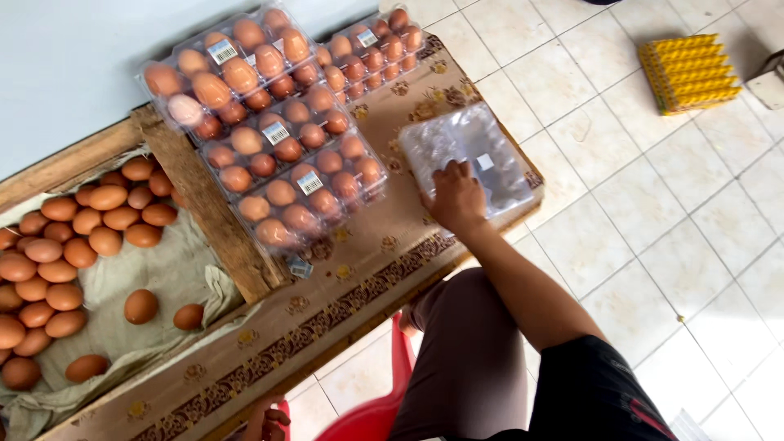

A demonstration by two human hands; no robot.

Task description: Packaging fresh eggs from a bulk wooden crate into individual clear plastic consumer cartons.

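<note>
Right now we see the empty clear plastic egg carton (469, 151) lying at the right end of the patterned table (343, 302), just right of the stacked filled egg cartons (278, 122). Our right hand (457, 198) rests on its near edge, fingers slightly spread and flat on the plastic. Our left hand (268, 423) barely shows at the table's near edge; its fingers we cannot tell.
</note>
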